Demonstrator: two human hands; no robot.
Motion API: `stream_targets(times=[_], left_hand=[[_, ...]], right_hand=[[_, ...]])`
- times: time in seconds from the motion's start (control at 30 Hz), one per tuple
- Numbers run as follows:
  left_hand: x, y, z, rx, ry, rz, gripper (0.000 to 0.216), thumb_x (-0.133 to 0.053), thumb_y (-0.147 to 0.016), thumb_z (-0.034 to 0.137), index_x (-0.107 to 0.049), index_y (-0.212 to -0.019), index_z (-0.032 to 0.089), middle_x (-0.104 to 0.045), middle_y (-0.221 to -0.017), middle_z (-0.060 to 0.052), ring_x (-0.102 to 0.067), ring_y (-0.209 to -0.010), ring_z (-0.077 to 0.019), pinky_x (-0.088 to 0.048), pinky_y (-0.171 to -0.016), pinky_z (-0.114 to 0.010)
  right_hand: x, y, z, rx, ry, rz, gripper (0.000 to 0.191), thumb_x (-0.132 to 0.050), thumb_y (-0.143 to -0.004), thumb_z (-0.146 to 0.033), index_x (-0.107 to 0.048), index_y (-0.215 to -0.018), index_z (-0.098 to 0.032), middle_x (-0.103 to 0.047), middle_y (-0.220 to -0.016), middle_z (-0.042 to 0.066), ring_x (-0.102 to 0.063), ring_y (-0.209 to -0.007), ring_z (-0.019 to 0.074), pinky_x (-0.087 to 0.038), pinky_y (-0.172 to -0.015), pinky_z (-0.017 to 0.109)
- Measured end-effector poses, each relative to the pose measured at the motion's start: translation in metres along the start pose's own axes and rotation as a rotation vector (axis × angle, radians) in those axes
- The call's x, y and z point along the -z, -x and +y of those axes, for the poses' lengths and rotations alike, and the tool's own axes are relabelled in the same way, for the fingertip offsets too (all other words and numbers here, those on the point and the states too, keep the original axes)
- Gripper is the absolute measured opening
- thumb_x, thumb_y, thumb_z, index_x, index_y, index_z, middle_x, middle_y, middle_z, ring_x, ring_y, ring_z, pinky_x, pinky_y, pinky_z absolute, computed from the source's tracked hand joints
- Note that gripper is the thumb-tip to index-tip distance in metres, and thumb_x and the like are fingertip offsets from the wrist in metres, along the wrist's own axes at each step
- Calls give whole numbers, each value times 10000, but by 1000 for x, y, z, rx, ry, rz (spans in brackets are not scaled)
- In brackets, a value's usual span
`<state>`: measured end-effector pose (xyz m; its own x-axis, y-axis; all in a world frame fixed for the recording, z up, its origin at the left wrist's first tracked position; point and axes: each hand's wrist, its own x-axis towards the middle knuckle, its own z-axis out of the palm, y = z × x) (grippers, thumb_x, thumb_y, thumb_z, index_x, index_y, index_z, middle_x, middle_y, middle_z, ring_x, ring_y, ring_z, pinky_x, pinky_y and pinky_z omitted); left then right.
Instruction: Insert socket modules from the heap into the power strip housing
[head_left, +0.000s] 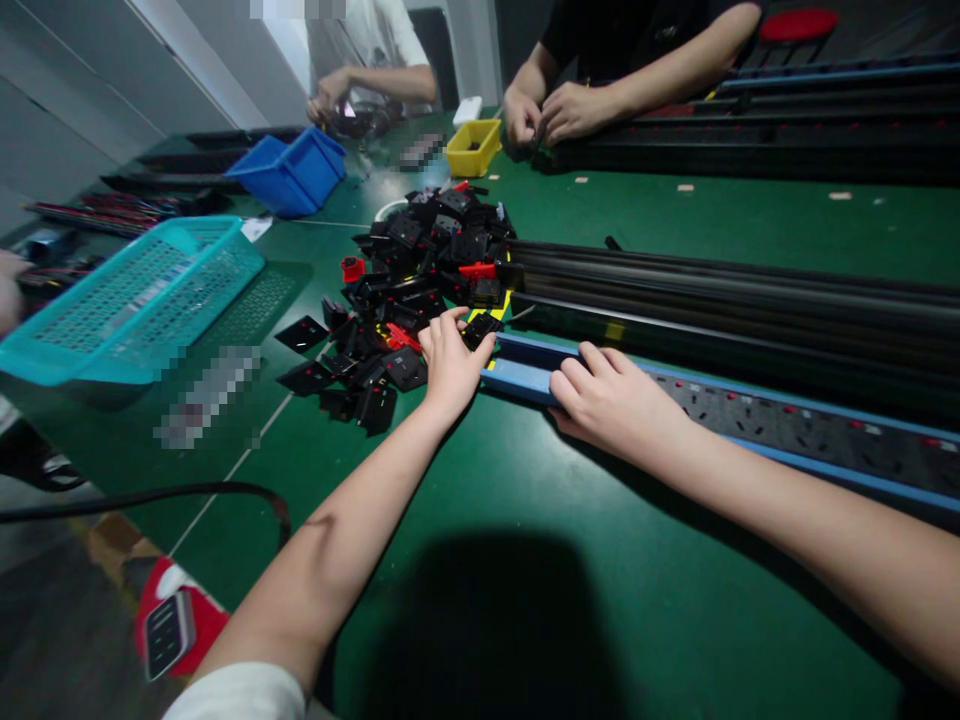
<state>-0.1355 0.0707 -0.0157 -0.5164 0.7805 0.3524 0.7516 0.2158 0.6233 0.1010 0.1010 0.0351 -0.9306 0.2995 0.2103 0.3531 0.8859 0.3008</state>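
Observation:
My left hand has a small black socket module between thumb and fingers, just at the left end of a long blue power strip housing. My right hand is closed around that housing a little further right, fingers over its far edge. Left of the right hand the channel shows bare blue metal. To its right, black socket modules with small red parts sit in a row inside. A heap of loose black modules, with some red pieces among them, lies beside my left hand.
Black rails lie behind the blue housing. A turquoise basket stands at the left, with a blue bin and a yellow bin farther back. Two people work across the green table. A black cable crosses the left edge.

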Motion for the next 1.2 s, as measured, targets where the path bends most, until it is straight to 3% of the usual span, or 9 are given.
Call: stream_targets(times=[0.33, 0.5, 0.93, 1.2], left_hand=[[2, 1, 3, 35, 10, -6, 395, -731, -799, 336, -563, -1146, 247, -555, -1013, -68, -480, -1075, -304, -397, -1033, -494], [2, 0, 3, 32, -10, -14, 439, -724, -815, 379, -597, -1219, 263, -563, -1000, -73, -491, -1047, -316, -399, -1018, -509], [9, 2, 11, 79, -56, -58, 473, -406, -990, 559, -503, -1426, 404, -636, -1054, -72, -528, -1092, -318, -368, -982, -476], [4, 0, 8, 98, -1, -47, 409, -366, -1010, 498, -634, -1304, 404, -608, -1085, -97, -487, -1109, -327, -341, -1030, -527]], right_hand=[[0, 0, 0, 5, 8, -16, 162, -519, -953, -265, -627, -957, -144, -635, -907, 114, -572, -1022, 345, -359, -776, 384], [1, 0, 0, 4, 9, -12, 164, -517, -958, -267, -625, -964, -143, -641, -916, 121, -571, -1039, 345, -362, -794, 386], [1, 0, 0, 7, 28, -3, 149, -519, -955, -267, -611, -944, -150, -632, -892, 103, -582, -1016, 346, -354, -771, 381], [-1, 0, 0, 8, 19, 4, 145, -525, -951, -264, -613, -944, -148, -639, -892, 107, -577, -1029, 344, -344, -771, 375]])
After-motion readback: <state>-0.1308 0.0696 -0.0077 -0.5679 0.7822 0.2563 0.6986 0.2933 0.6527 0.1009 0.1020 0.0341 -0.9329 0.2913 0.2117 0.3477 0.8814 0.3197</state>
